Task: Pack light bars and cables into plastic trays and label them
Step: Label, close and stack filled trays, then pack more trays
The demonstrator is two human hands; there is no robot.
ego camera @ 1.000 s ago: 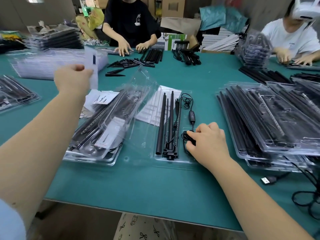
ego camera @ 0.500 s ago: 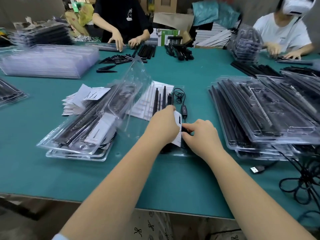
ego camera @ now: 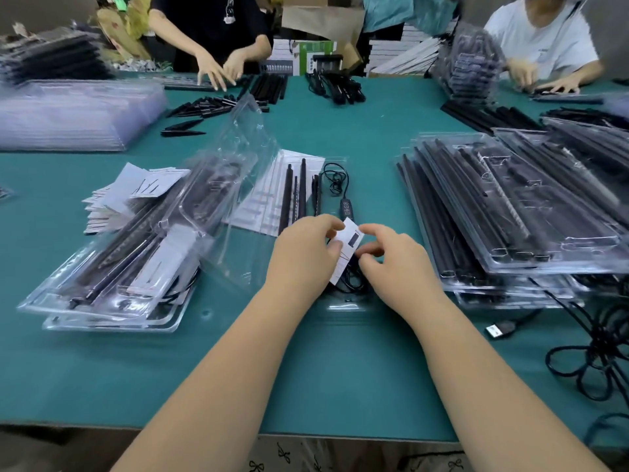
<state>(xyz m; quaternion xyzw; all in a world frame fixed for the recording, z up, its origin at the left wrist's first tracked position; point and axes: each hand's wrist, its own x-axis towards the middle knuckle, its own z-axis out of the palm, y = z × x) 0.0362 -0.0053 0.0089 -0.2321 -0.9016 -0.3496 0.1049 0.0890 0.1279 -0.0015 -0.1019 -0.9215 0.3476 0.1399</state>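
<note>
**Labelling step: card held over the cable end of the open tray**

You are at the labelling step. Your left hand pinches the white label card between thumb and forefinger, the fingers curled round its left edge. Your right hand is half curled just to the right of the card, its fingertips at the card's right edge; whether they actually grip it or only steady it cannot be told.

Directly under both hands lies the open plastic tray on the table. Its light bars run away from your fingers, and the cable with its inline controller sits just beyond your fingertips; part of the coiled cable shows beneath the card.

The bars and cable look seated, so what remains for this tray seems to be placing the card and closing the clear lid, which stands raised to the left of your left hand. The next move calls for laying the card flat over the coil without lifting the cable out of its recess, then letting go cleanly before you reach for the lid.
</note>
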